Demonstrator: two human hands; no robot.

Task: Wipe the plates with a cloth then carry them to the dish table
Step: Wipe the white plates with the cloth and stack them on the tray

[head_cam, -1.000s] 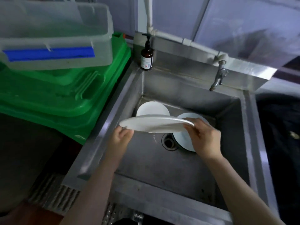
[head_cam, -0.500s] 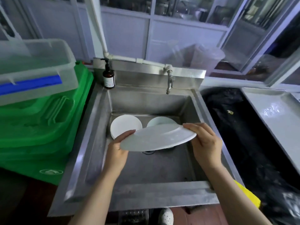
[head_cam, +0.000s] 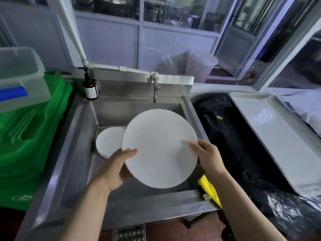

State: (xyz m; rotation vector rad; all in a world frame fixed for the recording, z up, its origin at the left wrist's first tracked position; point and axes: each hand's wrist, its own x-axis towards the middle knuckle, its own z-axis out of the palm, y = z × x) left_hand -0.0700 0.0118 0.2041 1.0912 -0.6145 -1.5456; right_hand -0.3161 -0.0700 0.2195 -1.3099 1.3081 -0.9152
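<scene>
Head view, looking down into a stainless steel sink [head_cam: 73,153]. Held above the basin: a large white plate [head_cam: 160,148], tilted so its flat pale face turns up toward the camera. Gripped at its lower left edge by the left hand [head_cam: 115,168], thumb laid across the face, the other fingers hidden under the plate, so their spread impossible to tell. Gripped at its right edge by the right hand [head_cam: 209,158], thumb pressed onto the face, remaining fingers curled together behind the rim. Down on the sink floor, just left of the held plate and partly covered by it, a smaller stack of white plates [head_cam: 108,142]. At the back wall, a metal tap [head_cam: 155,89] fed by a white pipe [head_cam: 119,67]. On the back left corner of the rim, upright, a brown pump bottle [head_cam: 90,86]. Left of the sink, stacked green crates [head_cam: 29,129], topped by a clear plastic bin [head_cam: 19,77] with a blue strip. Beside the right forearm, at the sink's front right corner, something yellow [head_cam: 209,190], partly hidden, kind unclear. Right of the sink, black plastic sheeting [head_cam: 243,153], and further right a long white tray [head_cam: 276,134] lying flat. Behind everything, white-framed glass partitions [head_cam: 173,37].
</scene>
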